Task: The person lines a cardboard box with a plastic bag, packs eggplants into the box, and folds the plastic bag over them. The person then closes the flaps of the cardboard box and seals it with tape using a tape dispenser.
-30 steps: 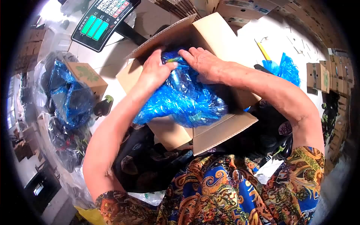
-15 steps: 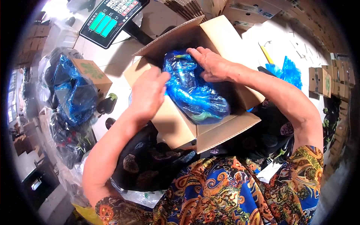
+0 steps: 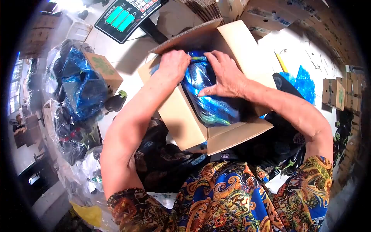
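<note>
An open cardboard box stands in front of me with its flaps spread outward. Inside lies a shiny blue plastic bag, with green stems and dark eggplants showing through it. My left hand is closed on the bag's edge at the upper left of the box; its fingertips are partly hidden. My right hand rests over the bag's right side, thumb and fingers apart, the thumb lying across the plastic.
A digital scale display stands behind the box. To the left are an eggplant, a box lined with blue plastic and a clear bag of eggplants. At right lie a yellow-handled tool and blue plastic. Cardboard stacks surround the floor.
My left hand has moved right and up, over the box's upper left edge. My right hand has spread its thumb down across the bag. The view has shifted slightly.
</note>
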The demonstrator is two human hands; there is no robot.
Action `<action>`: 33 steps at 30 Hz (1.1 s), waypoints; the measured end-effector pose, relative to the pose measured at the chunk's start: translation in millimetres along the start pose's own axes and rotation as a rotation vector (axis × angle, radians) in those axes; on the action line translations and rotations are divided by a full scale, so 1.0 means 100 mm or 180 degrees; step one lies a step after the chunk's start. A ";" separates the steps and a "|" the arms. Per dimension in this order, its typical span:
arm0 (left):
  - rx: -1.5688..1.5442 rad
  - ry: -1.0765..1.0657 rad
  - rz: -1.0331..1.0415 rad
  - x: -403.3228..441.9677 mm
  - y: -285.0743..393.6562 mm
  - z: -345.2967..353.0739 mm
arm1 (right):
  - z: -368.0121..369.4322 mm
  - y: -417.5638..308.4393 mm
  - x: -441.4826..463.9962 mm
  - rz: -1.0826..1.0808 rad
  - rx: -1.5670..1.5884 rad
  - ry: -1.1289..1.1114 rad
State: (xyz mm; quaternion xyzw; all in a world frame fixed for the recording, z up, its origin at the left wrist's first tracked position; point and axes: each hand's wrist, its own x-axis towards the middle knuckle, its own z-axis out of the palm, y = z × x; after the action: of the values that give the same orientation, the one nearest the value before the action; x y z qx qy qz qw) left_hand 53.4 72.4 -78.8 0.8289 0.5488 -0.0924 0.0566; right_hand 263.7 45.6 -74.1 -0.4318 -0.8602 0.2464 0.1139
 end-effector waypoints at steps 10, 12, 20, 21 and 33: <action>-0.0859 0.0403 -0.0222 0.13 -0.05 0.12 | -0.02 -0.01 0.00 -0.0109 0.0126 -0.0029; -0.0053 0.0095 -0.0051 0.13 0.02 0.02 | -0.06 0.00 0.01 -0.0145 0.0030 -0.0069; -0.1089 0.1820 0.0710 -0.33 0.01 -0.80 | -0.13 0.00 -0.01 -0.0170 0.0059 -0.0189; -0.0892 0.2207 0.0691 -0.35 0.05 -0.95 | -0.11 0.00 -0.02 -0.0186 0.0041 -0.0131; -0.0381 0.0964 0.1141 -0.59 0.60 -0.23 | -0.08 0.22 -0.15 -0.0604 -0.0251 -0.0054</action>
State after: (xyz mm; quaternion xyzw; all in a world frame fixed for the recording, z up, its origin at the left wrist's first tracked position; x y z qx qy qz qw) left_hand 87.7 0.0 -44.3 0.9126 0.3997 0.0772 0.0382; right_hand 291.1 47.2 -78.1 -0.3504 -0.9072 0.2040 0.1124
